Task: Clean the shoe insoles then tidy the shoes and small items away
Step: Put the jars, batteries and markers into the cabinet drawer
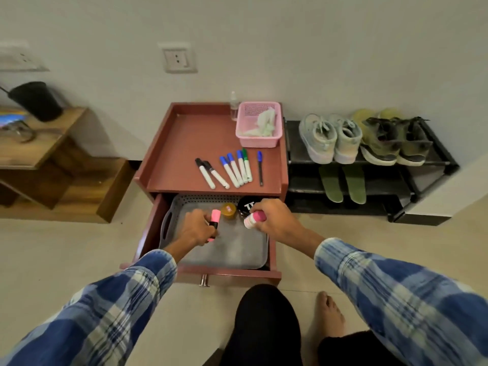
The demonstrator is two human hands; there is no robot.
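My left grip (194, 228) is curled round a pink marker (215, 216) with a black band, and holds it over the grey tray (232, 249) that lies in the open drawer (227, 273). My right grip (274, 219) is closed on a small pink-and-white tube (254, 218) above the tray's far right corner. Two things sit at the back of the tray, just beside each other: a small amber jar (228, 210) and a round black tin (247, 206) with white letters, partly hidden by my right grip.

On the bench (190, 143) above the drawer, a pink basket (257, 142) stands in the far right corner with a pale crumpled cloth (266, 122) in it. A clear spray bottle (233, 107) stands just to its left. Nearer me lie two black-capped markers (211, 174), three blue-capped markers (233, 170), a green-capped marker (247, 165) and a blue-capped pen (260, 167).

To the right stands a black shoe rack (435, 162). A pale pair of shoes (330, 138) and an olive pair of shoes (390, 141) sit side by side on its top shelf. Two green insoles (343, 183) lie on the shelf below.
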